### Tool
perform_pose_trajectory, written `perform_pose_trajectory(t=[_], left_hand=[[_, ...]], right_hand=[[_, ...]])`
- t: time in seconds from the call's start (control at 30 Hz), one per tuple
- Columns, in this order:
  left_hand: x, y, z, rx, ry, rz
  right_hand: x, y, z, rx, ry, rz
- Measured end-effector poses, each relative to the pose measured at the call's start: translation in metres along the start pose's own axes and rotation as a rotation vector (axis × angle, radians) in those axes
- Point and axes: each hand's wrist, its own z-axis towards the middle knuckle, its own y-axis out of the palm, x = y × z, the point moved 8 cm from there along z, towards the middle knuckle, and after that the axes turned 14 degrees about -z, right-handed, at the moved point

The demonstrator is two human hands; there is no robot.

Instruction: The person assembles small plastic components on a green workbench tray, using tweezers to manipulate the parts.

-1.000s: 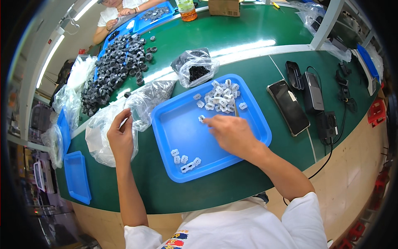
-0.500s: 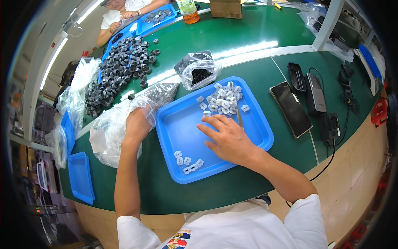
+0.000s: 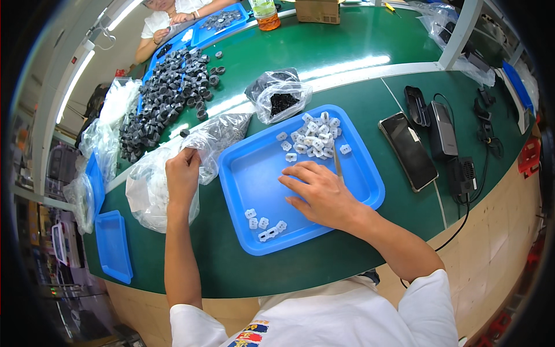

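Note:
My left hand (image 3: 182, 179) is at the mouth of a clear plastic bag (image 3: 151, 199) holding whitish contents. Its fingers are pinched together; whatever they hold is hidden. Over a blue tray (image 3: 245, 173), my right hand (image 3: 319, 192) hovers with fingers outstretched and apart. Thin metal tweezers (image 3: 339, 165) show beside it, their lower end hidden by the hand. A pile of small white plastic parts (image 3: 312, 139) lies at the tray's far end. Several more white parts (image 3: 264, 222) sit at the near left corner, some with dark slots.
Beyond the tray stand an open bag of black pieces (image 3: 282, 104) and a bag of grey parts (image 3: 231, 127). Black caps (image 3: 167, 98) are heaped at far left. A phone (image 3: 408, 151) and dark devices (image 3: 442, 133) lie right. Another person (image 3: 167, 20) works across the table.
My left hand has drawn back out from under the bag's plastic, and its fingers now show pinched. My right hand and the white parts keep nearly the same places.

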Motion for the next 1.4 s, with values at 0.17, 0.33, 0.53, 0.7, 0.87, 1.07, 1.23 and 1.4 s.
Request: perform_pose_trajectory(t=[0.17, 0.33, 0.53, 0.7, 0.87, 1.07, 1.23, 1.4], left_hand=[[-0.001, -0.001, -0.004, -0.024, 0.018, 0.229], [0.014, -0.008, -0.011, 0.018, -0.007, 0.058], [0.027, -0.016, -0.058, 0.117, -0.269, -0.606], [0.063, 0.026, -0.092, -0.103, -0.395, -0.833], [0.081, 0.067, -0.109, -0.364, -0.423, -0.942], [0.083, 0.050, -0.097, -0.248, -0.213, -0.532], [0.065, 0.022, -0.080, -0.269, -0.170, -0.363], [0.081, 0.046, -0.095, -0.665, 0.052, 0.038]], right_hand=[[-0.001, 0.002, 0.000, -0.016, -0.008, 0.017], [-0.001, 0.002, -0.001, -0.020, -0.019, 0.046], [-0.005, -0.009, 0.002, -0.004, 0.043, 0.197], [-0.010, -0.006, 0.005, -0.081, 0.159, 0.719], [-0.015, -0.001, 0.003, -0.057, 0.109, 0.834], [-0.002, 0.001, 0.000, -0.009, 0.195, 0.885], [0.015, 0.016, -0.006, -0.190, 0.615, 1.231], [0.014, 0.021, -0.006, -0.256, 0.619, 1.204]])
